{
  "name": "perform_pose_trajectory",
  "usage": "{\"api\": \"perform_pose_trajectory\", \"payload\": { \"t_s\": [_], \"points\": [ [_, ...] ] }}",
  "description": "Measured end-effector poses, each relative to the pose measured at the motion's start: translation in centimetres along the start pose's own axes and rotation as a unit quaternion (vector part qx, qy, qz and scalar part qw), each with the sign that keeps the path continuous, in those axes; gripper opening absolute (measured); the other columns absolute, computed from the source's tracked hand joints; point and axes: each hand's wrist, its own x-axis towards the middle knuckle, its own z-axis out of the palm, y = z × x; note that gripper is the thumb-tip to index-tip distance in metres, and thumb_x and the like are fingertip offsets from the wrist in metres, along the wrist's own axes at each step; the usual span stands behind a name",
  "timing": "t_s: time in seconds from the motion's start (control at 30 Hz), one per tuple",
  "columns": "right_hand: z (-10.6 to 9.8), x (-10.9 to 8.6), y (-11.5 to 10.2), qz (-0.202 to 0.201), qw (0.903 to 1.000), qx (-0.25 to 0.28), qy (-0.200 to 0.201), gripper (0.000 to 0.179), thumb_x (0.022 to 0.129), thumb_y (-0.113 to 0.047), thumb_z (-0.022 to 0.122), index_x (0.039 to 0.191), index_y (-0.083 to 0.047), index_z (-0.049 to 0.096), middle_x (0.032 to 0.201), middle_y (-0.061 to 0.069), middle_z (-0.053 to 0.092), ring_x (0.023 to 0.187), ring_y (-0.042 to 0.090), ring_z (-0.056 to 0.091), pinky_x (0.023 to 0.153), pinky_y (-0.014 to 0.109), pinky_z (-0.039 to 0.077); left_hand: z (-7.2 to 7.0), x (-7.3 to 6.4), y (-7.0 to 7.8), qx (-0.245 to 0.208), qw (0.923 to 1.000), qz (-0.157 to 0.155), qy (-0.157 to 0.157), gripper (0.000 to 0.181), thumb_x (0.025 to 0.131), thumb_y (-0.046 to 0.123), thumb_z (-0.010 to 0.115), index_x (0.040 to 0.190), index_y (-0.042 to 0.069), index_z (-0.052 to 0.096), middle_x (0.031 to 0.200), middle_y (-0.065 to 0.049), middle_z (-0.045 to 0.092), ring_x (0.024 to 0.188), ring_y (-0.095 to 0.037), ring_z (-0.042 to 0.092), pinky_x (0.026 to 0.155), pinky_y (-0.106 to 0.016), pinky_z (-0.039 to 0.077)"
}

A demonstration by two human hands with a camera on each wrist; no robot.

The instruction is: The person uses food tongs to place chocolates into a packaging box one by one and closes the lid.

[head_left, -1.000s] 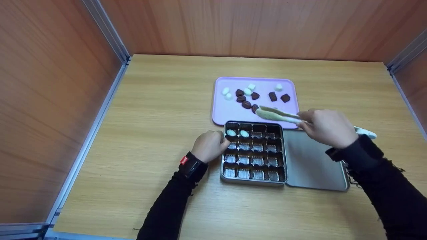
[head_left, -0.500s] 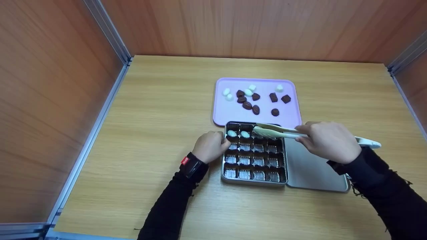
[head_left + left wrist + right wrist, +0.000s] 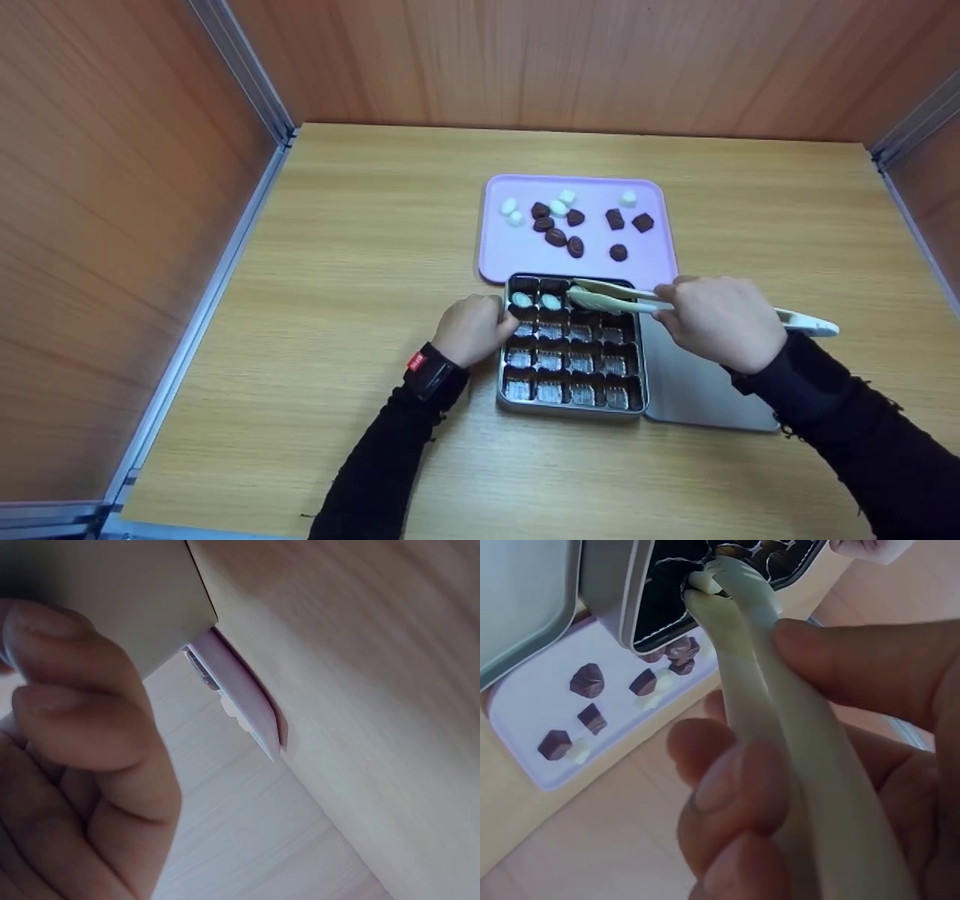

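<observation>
My right hand (image 3: 720,322) grips pale green and white tongs (image 3: 607,298) near their middle. The tongs' tips reach into the back row of the chocolate box (image 3: 517,409), over its third compartment from the left. A small white candy (image 3: 705,581) shows between the tips in the right wrist view. Two pale oval candies (image 3: 550,301) sit in the two left compartments of that row. At the box's left side, my left hand (image 3: 469,328) holds the rim with the thumb over it. Its curled fingers (image 3: 82,727) lie beside the outer wall in the left wrist view.
Behind the box lies a pink tray (image 3: 499,259) with several brown chocolates (image 3: 556,237) and several white candies (image 3: 558,208). A flat grey metal lid (image 3: 705,397) lies against the box's right side. Wood panels (image 3: 525,67) enclose the table (image 3: 360,225).
The tongs have come from above the tray down to the box's back row, then shifted slightly left with my right hand. My left hand stays at the box's rim.
</observation>
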Motion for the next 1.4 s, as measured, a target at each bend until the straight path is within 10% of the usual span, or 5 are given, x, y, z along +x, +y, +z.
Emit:
{"api": "perform_pose_trajectory", "payload": {
  "t_s": [0.57,0.73,0.9,1.07,1.4],
  "points": [
    [-1.6,1.8,0.4,0.002,0.9964,0.011,-0.084,0.019,0.082,-0.025,0.072,0.075,-0.011,0.062,0.055,-0.002,0.047,0.048,0.015,0.041,0.041,0.031,0.028,0.0,0.0,-0.1,0.006,0.9999,0.000,0.010,0.037,0.084,0.019,0.056,0.055,0.021,0.034,0.052,0.011,0.030,0.047,-0.009,0.032,0.045,-0.024,0.025],
    [-2.0,2.4,1.7,0.008,0.9904,0.056,-0.126,0.022,0.086,-0.029,0.068,0.092,-0.008,0.072,0.066,0.000,0.061,0.053,0.014,0.047,0.046,0.031,0.036,0.0,0.1,-0.1,0.007,0.9999,-0.001,0.008,0.037,0.085,0.020,0.056,0.055,0.021,0.034,0.051,0.011,0.031,0.047,-0.009,0.033,0.045,-0.024,0.025],
    [-2.1,3.7,5.0,0.059,0.9853,0.133,-0.089,0.037,0.091,-0.028,0.064,0.118,-0.003,0.068,0.082,0.010,0.071,0.055,0.015,0.050,0.049,0.031,0.038,0.0,0.1,-0.1,0.007,1.0000,-0.005,0.003,0.037,0.086,0.022,0.056,0.055,0.020,0.035,0.052,0.010,0.032,0.047,-0.009,0.034,0.046,-0.024,0.025],
    [0.5,5.6,8.2,0.150,0.9812,0.121,0.008,0.027,0.092,-0.030,0.060,0.096,-0.004,0.068,0.061,0.005,0.051,0.050,0.022,0.043,0.044,0.033,0.027,0.1,0.0,0.0,0.000,0.9999,-0.012,-0.009,0.037,0.087,0.023,0.056,0.055,0.020,0.037,0.052,0.010,0.034,0.047,-0.010,0.035,0.047,-0.024,0.027],
    [4.8,9.0,9.6,0.257,0.9590,0.111,-0.044,0.036,0.090,-0.032,0.054,0.075,0.001,0.059,0.064,0.010,0.050,0.058,0.030,0.049,0.048,0.038,0.032,0.1,0.1,0.0,-0.003,0.9998,-0.013,-0.013,0.037,0.087,0.022,0.056,0.055,0.020,0.037,0.053,0.010,0.033,0.048,-0.009,0.034,0.047,-0.025,0.026]
  ]
}}
